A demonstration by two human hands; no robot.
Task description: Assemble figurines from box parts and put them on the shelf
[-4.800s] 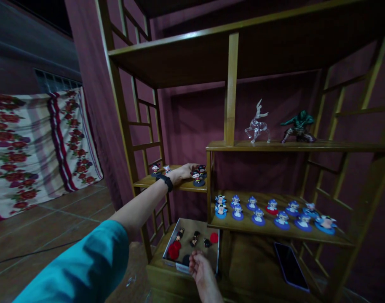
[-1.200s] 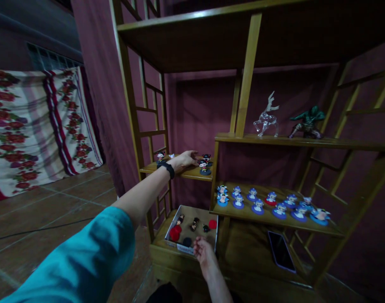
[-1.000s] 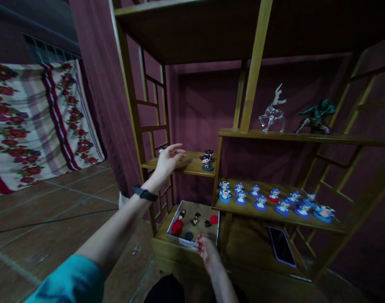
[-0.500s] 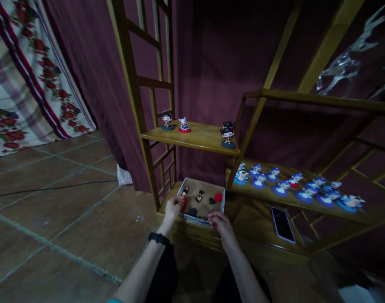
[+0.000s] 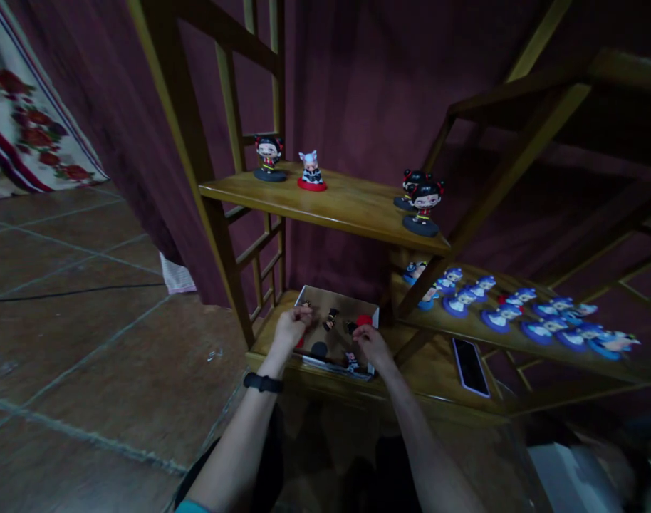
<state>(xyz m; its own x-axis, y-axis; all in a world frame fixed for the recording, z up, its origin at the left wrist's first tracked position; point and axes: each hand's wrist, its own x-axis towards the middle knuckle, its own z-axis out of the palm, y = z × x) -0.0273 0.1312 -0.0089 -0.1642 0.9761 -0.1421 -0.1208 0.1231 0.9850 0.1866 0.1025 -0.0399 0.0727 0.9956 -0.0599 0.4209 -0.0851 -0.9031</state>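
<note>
A shallow cardboard box point(image 5: 340, 295) on the lowest shelf holds several small figurine parts. My left hand point(image 5: 292, 328) is over the box's left side, its fingers drawn together beside a small dark figurine part point(image 5: 307, 304); what they pinch is hidden. On the right, my right hand point(image 5: 375, 345) curls its fingertips at the near edge of a red round base point(image 5: 364, 320). Close to those fingertips lies a dark figurine part point(image 5: 350, 327). Between my hands are a black-and-gold figurine body point(image 5: 330, 319) and a dark round base point(image 5: 319, 349). A black-and-white figurine part point(image 5: 351, 360) lies in the near right corner.
The upper shelf point(image 5: 352, 206) carries a dark-haired figurine point(image 5: 268, 155), a small figurine on a red base point(image 5: 310, 172) and two dark-haired figurines at its right end. Several blue-haired figurines point(image 5: 501, 317) stand on the right shelf, above a phone point(image 5: 471, 367). Wooden posts frame the shelves.
My view has shifted closer to the shelves. My right hand has moved from the box's near edge in toward the red base, leaving the black-and-white part in view. My left hand has moved slightly farther in.
</note>
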